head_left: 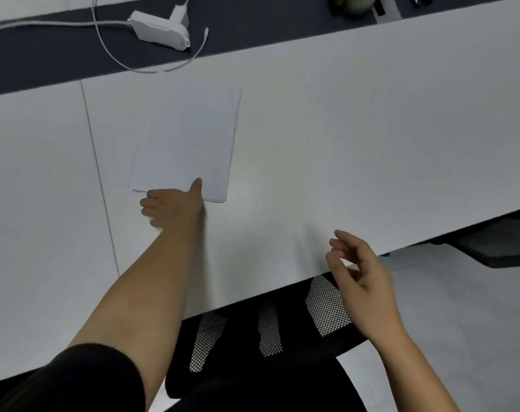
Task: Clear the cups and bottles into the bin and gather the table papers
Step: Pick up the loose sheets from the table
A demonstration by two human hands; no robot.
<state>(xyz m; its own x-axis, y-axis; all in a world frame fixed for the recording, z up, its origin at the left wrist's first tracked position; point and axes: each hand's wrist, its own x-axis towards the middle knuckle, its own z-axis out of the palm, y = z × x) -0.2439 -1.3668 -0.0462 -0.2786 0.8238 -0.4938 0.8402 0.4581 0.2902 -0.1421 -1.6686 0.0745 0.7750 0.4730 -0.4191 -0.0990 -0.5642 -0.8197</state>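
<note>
Dim, cool, even overhead light, faint soft shadows on the flat white table (342,129) beside the left forearm (151,278). Barely separates the stack of white paper sheets (184,138) from it. Slightly blurs the right hand (363,278), bows edges.

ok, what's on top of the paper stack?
Only the thumb of the left hand, on the near edge of the paper stack; the top sheet is otherwise bare. Lower sheets are covered; whether the curled fingers reach under is hidden.
</note>
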